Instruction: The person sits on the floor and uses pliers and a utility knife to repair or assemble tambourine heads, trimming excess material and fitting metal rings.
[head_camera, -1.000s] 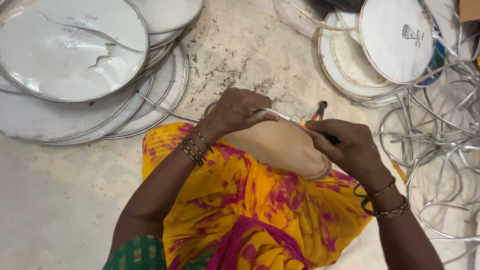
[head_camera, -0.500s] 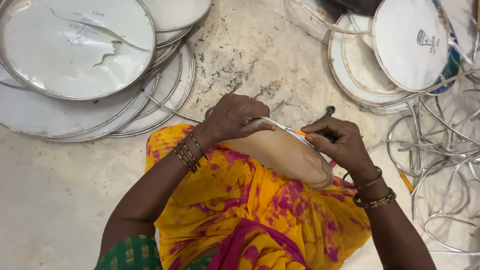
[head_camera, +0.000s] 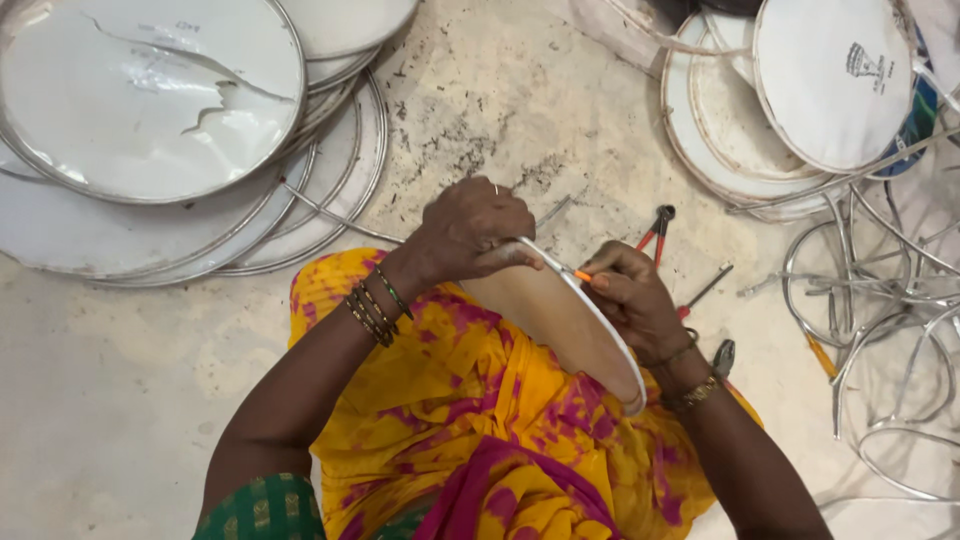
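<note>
A round tan disc with a thin metal rim (head_camera: 560, 320) stands tilted on edge on my lap, over yellow and pink cloth. My left hand (head_camera: 470, 228) grips the top of that rim. My right hand (head_camera: 630, 300) holds a small orange-handled tool (head_camera: 582, 275) whose tip touches the rim just beside my left fingers. Both wrists wear bangles.
A stack of large white metal-rimmed discs (head_camera: 150, 130), the top one cracked, lies at upper left. More white discs (head_camera: 800, 90) lie at upper right. Red-handled pliers (head_camera: 655, 228) and another tool lie on the floor beside bare wire hoops (head_camera: 890, 330) at right.
The disc has tipped further up on edge and turned in my hands. My right hand has shifted closer to my left along the rim.
</note>
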